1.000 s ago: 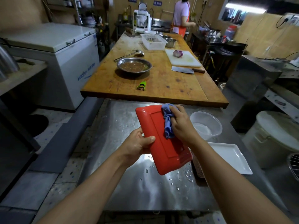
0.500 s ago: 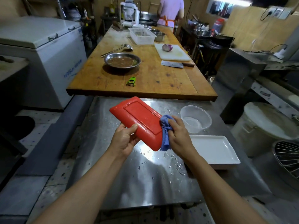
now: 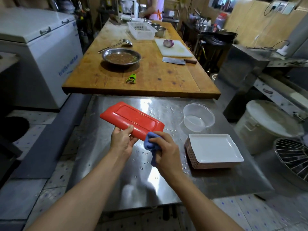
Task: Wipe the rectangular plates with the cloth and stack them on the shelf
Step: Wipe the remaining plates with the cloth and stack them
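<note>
A red rectangular plate [image 3: 131, 120] hangs over the wet steel table [image 3: 116, 189], its underside up and nearly level. My left hand [image 3: 122, 140] grips its near long edge, thumb on top. A bunched blue cloth [image 3: 150, 144] is held in my right hand [image 3: 164, 151] and touches the plate's near right corner. To the right, a stack of rectangular plates [image 3: 215, 150] with a white one on top rests on the table.
A clear plastic bowl [image 3: 198, 117] stands behind the stack. Beyond lies a wooden worktop [image 3: 150, 77] with a metal dish, green peeler, cleaver and cutting board. A white freezer [image 3: 38, 47] is at the left, a white bucket [image 3: 266, 127] at the right. A person stands at the back.
The red plate has swung from upright to nearly flat, its long side now across me. My right hand with the cloth slid from the plate's top down to its near right corner.
</note>
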The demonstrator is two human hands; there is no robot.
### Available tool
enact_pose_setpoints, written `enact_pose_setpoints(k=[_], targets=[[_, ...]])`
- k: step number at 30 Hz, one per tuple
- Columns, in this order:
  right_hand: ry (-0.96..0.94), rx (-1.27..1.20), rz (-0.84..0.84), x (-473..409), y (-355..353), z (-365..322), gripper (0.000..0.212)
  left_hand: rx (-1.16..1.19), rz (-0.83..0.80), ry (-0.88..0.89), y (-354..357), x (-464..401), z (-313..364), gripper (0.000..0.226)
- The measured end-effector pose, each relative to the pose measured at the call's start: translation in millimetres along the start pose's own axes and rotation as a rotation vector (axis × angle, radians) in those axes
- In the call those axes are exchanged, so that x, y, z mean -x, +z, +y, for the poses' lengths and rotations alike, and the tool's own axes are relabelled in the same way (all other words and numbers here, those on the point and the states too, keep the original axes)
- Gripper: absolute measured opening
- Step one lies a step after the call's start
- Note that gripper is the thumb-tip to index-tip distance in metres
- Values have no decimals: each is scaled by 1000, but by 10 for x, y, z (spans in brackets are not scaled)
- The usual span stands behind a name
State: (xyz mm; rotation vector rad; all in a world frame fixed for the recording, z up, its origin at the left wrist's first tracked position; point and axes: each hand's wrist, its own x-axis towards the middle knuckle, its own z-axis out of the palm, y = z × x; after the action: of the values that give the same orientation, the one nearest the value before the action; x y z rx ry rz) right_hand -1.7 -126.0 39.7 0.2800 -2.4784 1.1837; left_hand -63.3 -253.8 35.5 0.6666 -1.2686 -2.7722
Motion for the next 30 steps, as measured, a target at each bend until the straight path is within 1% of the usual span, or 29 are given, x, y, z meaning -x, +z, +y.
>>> enact_pose_setpoints(k=[2, 4, 5, 7, 10, 12, 15, 17, 18, 19, 21, 26, 28, 30], targets=[[137, 23, 58, 11, -38, 71, 37, -38, 31, 6, -61, -25, 45, 25], [313, 58, 89, 31, -80, 175, 38, -93, 50, 6, -148, -51, 88, 23], [395, 74, 81, 41, -91, 233, 36, -129, 58, 7, -197, -57, 106, 22], [498, 111, 11, 60, -84, 353, 28, -181, 74, 7, -297, -59, 130, 22], [563, 156, -171, 84, 5, 517, 20, -203, 77, -9, -424, -45, 136, 22], [590, 160, -257, 111, 101, 600, 20, -202, 80, -24, -491, -30, 135, 22], [616, 158, -385, 155, 228, 719, 32, -202, 79, -37, -562, -1, 127, 22], [620, 181, -481, 166, 264, 747, 46, -199, 69, -46, -600, 15, 129, 22], [632, 177, -500, 162, 263, 737, 53, -199, 62, -50, -612, 24, 135, 22], [645, 164, -499, 145, 251, 715, 57, -202, 54, -53, -616, 30, 144, 22], [648, 147, -446, 79, 201, 646, 60, -206, 37, -56, -605, 47, 166, 22], [592, 138, -258, -196, 9, 294, 51, -281, -32, -51, -484, 134, 239, 20], [572, 69, -192, -298, -64, 107, 50, -341, -91, -20, -421, 175, 272, 19], [554, 24, -129, -378, -148, -67, 48, -474, -171, 55, -344, 224, 301, 21]])
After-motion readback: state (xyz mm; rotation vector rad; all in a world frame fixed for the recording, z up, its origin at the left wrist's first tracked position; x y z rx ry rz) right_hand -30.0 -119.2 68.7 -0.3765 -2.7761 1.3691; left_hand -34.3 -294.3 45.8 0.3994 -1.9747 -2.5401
